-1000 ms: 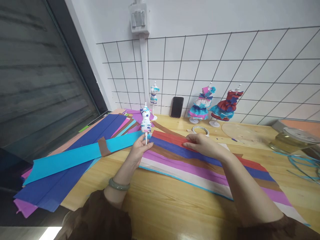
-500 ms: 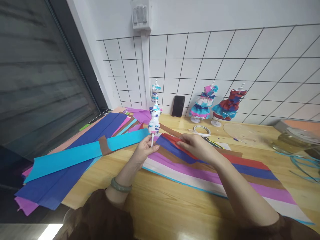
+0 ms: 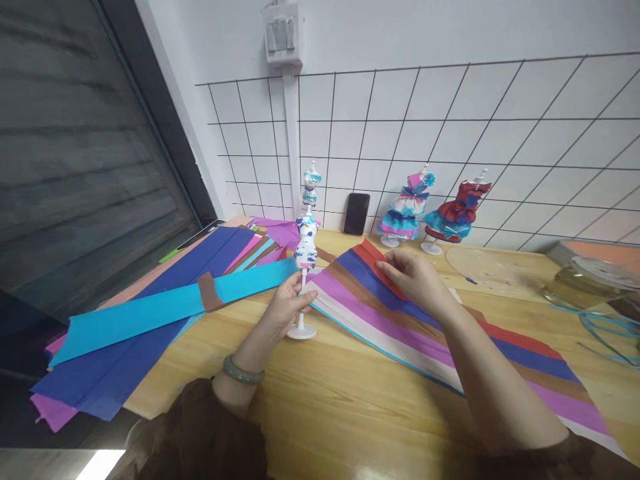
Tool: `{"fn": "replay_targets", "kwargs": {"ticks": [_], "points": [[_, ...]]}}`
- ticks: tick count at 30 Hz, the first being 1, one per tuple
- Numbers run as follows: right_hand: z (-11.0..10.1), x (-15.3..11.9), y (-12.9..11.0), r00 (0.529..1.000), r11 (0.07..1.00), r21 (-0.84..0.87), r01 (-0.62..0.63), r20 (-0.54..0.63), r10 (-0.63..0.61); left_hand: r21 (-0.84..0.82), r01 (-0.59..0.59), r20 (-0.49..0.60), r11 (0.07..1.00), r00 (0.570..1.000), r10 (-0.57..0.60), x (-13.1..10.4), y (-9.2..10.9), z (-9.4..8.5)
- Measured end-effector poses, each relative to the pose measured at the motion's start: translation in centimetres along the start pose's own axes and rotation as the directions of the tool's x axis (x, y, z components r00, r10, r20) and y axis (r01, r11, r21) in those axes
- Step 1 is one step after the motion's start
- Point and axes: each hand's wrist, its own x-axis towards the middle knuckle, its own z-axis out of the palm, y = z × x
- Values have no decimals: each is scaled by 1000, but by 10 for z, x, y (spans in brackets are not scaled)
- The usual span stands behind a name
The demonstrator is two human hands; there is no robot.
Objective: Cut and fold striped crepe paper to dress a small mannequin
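Note:
A small white mannequin (image 3: 306, 248) on a thin stand, daubed with blue and pink, is upright on the wooden table. My left hand (image 3: 286, 301) is closed round its pole, just above the round white base (image 3: 301, 331). Fingers of my right hand (image 3: 411, 275) pinch the red top edge of a striped stack of crepe paper (image 3: 430, 347). The stack shows red, blue, brown, purple, white and light-blue bands, and its near corner lies beside the stand. My right forearm hides part of the stripes.
Left lie layered paper sheets (image 3: 150, 353) and a light-blue strip (image 3: 135, 315) crossed by a brown band. Behind stand another small mannequin (image 3: 311, 190), a phone (image 3: 357, 213) and two dressed mannequins (image 3: 403, 208). A tape roll (image 3: 590, 283) and light-blue cord (image 3: 607, 337) are at right.
My right hand has moved right and slightly up, drawing the striped paper away from the mannequin. The stand's white base, hidden before, now shows. My left hand has stayed at the pole.

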Motion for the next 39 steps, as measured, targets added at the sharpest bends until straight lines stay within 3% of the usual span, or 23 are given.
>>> {"fn": "replay_targets", "kwargs": {"ticks": [7, 17, 39], "points": [[-3, 1, -1, 997, 999, 17, 38, -69, -37, 2, -29, -61, 1000, 998, 29, 4, -5, -3], [-4, 1, -2, 995, 999, -11, 47, -89, -48, 17, -30, -40, 999, 999, 30, 5, -5, -4], [-4, 2, -2, 997, 1000, -10, 28, -70, -29, -53, -90, -122, 995, 989, 83, 5, -3, -3]]}}
